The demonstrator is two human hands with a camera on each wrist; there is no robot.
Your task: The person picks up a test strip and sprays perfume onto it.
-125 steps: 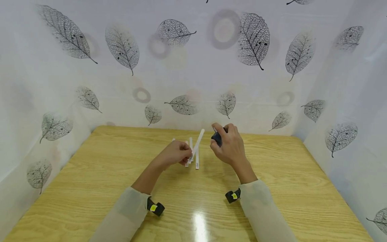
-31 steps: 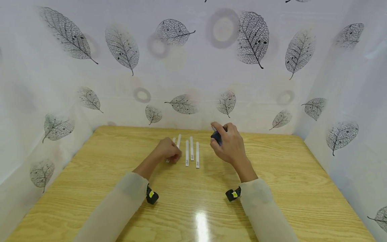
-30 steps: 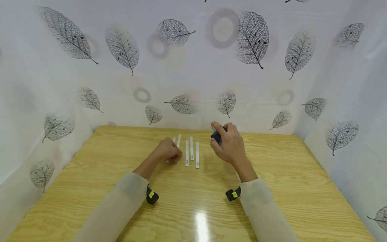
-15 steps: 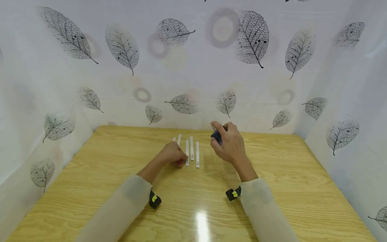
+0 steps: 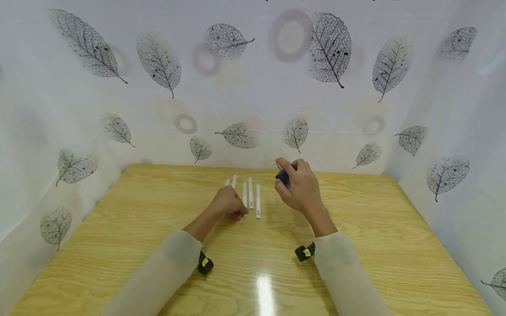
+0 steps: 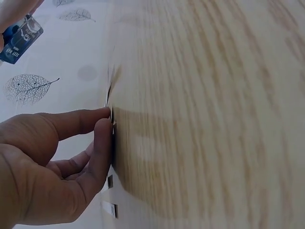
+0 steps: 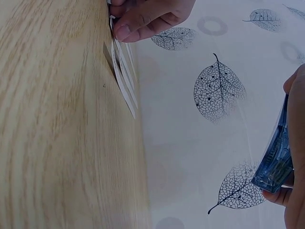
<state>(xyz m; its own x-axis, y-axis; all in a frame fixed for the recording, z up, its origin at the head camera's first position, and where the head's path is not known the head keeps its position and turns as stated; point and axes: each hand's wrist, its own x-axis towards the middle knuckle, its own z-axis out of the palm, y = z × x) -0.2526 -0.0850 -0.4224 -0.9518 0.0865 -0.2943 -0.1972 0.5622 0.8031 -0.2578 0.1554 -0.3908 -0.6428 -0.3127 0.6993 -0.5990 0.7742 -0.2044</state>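
Left hand (image 5: pixel 228 202): pinches the near end of a white paper strip (image 5: pixel 244 192) on the desk (image 5: pixel 367 219).
Right hand (image 5: pixel 301 186): grips a blue bottle (image 5: pixel 283 178), raised near the far edge (image 5: pixel 348 175).
Desk flanks: broad wood reaches both side edges (image 5: pixel 432 239).

The strips (image 5: pixel 258 200) were white, the bottle (image 7: pixel 274 162) dark blue, the bench (image 5: pixel 356 250) grained yellow, the curtain (image 5: pixel 261 92) whitish with black leaves (image 5: pixel 331 48).

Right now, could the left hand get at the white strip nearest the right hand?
Probably yes: only one flat strip lies between the left hand and the rightmost strip, though that hand pinches another strip.
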